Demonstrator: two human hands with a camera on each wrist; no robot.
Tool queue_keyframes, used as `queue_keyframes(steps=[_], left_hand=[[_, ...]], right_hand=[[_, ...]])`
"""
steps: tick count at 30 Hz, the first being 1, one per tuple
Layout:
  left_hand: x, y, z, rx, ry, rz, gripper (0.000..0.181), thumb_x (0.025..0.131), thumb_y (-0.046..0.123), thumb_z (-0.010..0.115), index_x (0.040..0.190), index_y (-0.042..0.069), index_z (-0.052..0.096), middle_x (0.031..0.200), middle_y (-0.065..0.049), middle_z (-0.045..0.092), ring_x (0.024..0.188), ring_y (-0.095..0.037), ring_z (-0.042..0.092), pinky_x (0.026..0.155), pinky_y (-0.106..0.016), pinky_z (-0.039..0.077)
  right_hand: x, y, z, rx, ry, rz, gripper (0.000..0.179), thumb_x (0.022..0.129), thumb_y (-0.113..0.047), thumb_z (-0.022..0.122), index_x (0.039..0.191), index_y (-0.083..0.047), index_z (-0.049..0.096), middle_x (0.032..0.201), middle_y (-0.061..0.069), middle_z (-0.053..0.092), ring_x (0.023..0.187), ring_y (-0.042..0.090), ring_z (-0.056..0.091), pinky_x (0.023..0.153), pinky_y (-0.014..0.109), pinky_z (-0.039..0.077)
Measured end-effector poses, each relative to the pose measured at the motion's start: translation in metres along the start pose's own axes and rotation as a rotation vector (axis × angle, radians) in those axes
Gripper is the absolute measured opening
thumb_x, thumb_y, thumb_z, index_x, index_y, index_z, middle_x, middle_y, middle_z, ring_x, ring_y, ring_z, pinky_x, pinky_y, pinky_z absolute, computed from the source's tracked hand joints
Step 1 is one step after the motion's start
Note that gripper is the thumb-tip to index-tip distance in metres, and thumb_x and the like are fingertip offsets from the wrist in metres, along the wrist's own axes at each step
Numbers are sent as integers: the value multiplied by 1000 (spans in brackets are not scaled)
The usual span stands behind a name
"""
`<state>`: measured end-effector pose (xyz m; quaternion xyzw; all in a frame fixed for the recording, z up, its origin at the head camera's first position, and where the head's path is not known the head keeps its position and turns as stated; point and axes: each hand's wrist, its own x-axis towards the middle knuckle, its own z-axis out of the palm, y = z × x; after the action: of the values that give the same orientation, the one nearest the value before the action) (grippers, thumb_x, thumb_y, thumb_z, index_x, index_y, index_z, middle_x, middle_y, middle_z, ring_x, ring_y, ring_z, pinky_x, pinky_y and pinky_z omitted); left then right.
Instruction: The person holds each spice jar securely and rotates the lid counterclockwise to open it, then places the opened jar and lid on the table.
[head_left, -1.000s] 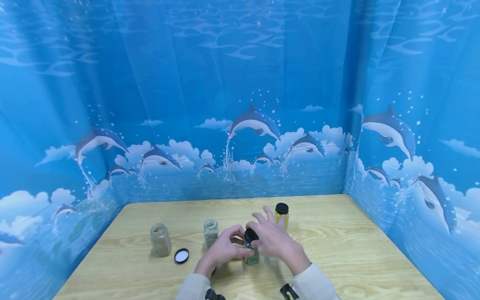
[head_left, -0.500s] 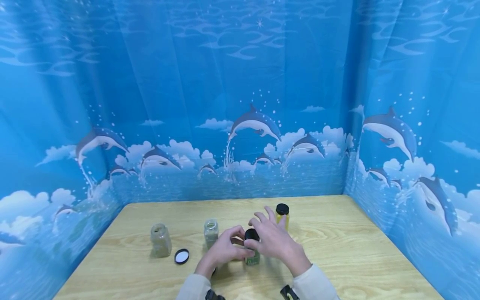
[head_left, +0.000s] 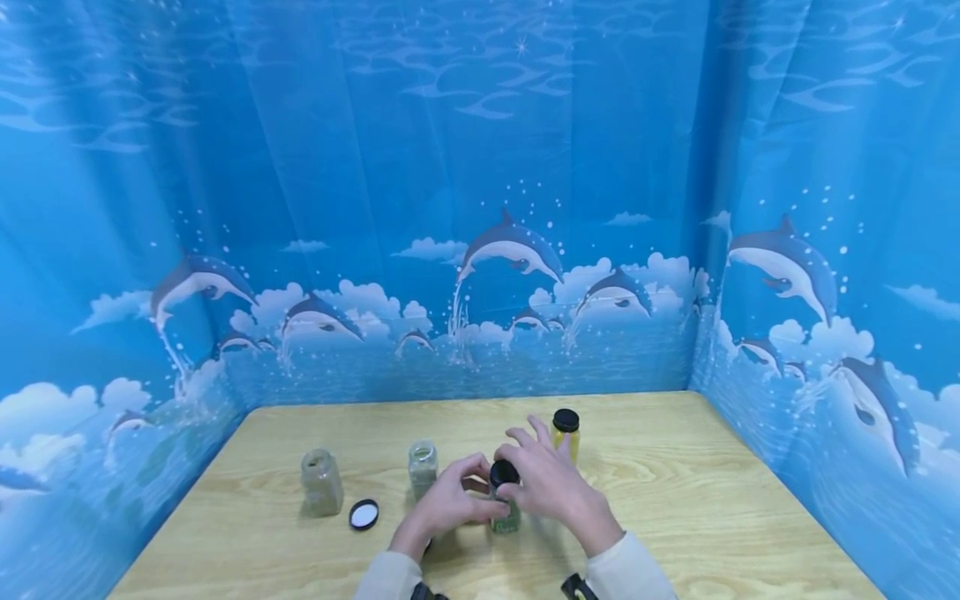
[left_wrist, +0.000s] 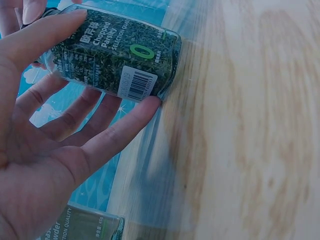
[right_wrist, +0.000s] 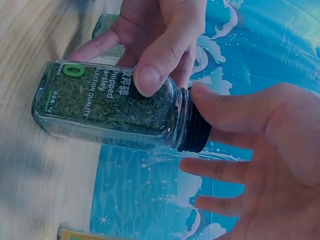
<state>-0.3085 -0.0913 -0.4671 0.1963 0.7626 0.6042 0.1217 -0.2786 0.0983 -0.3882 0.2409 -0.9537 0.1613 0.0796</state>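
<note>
A glass jar of chopped parsley stands on the table between my hands. My left hand grips its body, the thumb across the label and the fingers behind. With thumb and forefinger my right hand pinches the black cap on the jar's neck; its other fingers are spread apart in the right wrist view. Just behind the right hand stands a yellow jar with a black lid. Beyond the left hand is an uncapped glass jar.
Another uncapped jar stands at the left of the wooden table. A loose black lid with a white inside lies beside it. Partly hidden under the left wrist is a small dark object. A dolphin-printed curtain encloses the back and sides.
Both hands stay at the parsley jar. The right thumb and fingers shift slightly around the cap; the other jars have not moved.
</note>
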Motion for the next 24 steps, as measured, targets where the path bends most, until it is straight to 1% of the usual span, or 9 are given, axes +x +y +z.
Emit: queue_keyframes(steps=[4,10,15,17,20,24], left_hand=[[0,1,0,5,0,-2,33,80,14,87,102,10,62,117,-9,66,102,-22,67,73,-36,65],[-1,3,1,3,4,-4,31,81,11,86,102,9,62,116,-9,66,101,-23,66,73,-37,65],[-2,4,1,1,5,-18,32,81,12,86,103,10,62,116,-9,66,102,-24,67,74,-38,65],[-2,4,2,2,7,-20,32,81,12,86,103,10,62,117,-9,66,102,-24,67,74,-38,65],[-2,3,1,10,9,-3,32,81,12,86,102,9,62,118,-9,66,104,-24,67,76,-37,65],[-1,3,1,15,10,18,31,81,13,86,99,9,61,116,-8,66,105,-25,68,77,-37,65]], right_hand=[[-1,-1,-1,7,-23,-7,37,85,-24,84,120,-20,71,148,14,57,150,53,31,104,93,18],[-1,-2,-1,13,-37,-18,38,85,-20,83,121,-19,71,147,14,57,149,53,31,104,94,17],[-1,-1,-1,10,-42,-34,38,85,-18,82,121,-20,71,148,15,57,149,53,31,103,94,18],[-2,-1,-1,13,-43,-40,39,85,-20,83,121,-19,70,147,15,57,149,53,31,103,94,18],[-3,0,-2,32,-44,-39,41,87,-28,82,125,-18,68,149,17,55,150,53,29,104,94,18],[-1,1,-2,59,-35,-2,45,91,-41,77,127,-15,67,152,18,53,153,52,25,105,93,17]])
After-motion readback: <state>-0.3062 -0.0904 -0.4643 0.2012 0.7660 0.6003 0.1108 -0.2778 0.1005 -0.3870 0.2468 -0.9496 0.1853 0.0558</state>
